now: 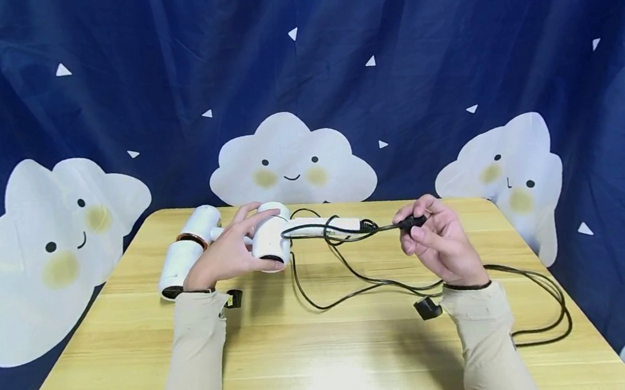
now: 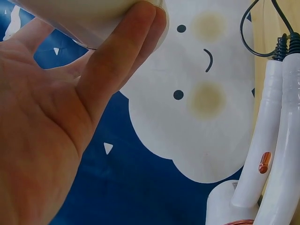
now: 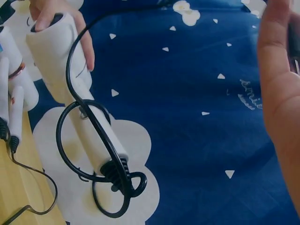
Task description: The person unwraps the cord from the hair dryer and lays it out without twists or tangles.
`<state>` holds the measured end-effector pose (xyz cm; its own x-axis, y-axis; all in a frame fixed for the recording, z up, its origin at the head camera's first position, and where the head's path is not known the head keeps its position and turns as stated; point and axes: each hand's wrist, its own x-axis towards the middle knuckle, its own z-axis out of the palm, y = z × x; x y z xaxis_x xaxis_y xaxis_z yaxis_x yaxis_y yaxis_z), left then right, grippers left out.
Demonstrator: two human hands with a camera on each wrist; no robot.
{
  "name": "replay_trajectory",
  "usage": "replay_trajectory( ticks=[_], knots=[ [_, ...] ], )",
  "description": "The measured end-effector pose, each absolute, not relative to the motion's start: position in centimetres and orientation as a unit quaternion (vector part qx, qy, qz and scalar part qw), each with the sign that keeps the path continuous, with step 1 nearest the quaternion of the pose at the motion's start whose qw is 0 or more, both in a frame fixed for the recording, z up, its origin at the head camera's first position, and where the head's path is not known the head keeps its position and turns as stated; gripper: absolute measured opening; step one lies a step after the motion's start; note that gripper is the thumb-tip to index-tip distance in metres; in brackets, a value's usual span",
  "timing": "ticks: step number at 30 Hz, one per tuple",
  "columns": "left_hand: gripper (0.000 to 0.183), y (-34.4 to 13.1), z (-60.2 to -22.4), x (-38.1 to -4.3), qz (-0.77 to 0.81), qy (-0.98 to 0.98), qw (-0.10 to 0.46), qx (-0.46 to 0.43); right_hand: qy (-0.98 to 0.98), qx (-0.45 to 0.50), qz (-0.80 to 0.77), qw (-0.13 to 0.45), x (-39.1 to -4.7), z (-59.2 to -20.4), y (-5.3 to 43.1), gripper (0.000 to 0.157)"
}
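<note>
A white hair dryer (image 1: 271, 242) is raised over the table, its handle pointing right. My left hand (image 1: 226, 254) grips it by the barrel, thumb below and fingers over the top. In the right wrist view the dryer's black cord (image 3: 70, 65) loops around the handle (image 3: 93, 136) near its base. To the right, my right hand (image 1: 442, 247) pinches the black plug (image 1: 411, 223) at the cord's end between thumb and fingers. The cord stretches from the handle to that plug. The fingers partly cover the plug.
Two more white hair dryers with copper trim lie at the table's back left, one body (image 1: 177, 267) beside the left wrist; their handles (image 2: 265, 136) lie side by side. Black cords (image 1: 359, 290) trail across the wooden table (image 1: 287, 367) to its right side. A blue cloud-print curtain (image 1: 270, 44) hangs behind.
</note>
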<state>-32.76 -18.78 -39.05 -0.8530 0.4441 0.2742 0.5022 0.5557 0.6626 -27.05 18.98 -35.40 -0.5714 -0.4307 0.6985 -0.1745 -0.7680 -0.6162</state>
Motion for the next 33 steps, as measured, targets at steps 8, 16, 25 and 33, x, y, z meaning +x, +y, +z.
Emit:
replay_trajectory(
  ticks=[8, 16, 25, 33],
  knots=[
    [0.100, -19.1, -39.1, -32.9, -0.406, -0.876, 0.042, -0.257, 0.344, -0.451, -0.817, 0.101, -27.4, -35.6, 19.4, 0.020],
    [0.101, -19.3, -39.1, -32.9, -0.411, -0.874, 0.043, -0.256, 0.388, -0.391, -0.829, 0.098, -27.9, -35.9, 19.9, 0.024],
    [0.100, -19.3, -38.8, -32.8, -0.411, -0.875, 0.041, -0.254, 0.544, -0.332, -0.757, 0.145, -28.2, -36.2, 20.4, 0.043],
    [0.099, -19.4, -38.6, -32.6, -0.415, -0.872, 0.042, -0.256, 0.677, -0.239, -0.681, 0.143, -28.7, -36.5, 20.7, 0.048]
  ],
)
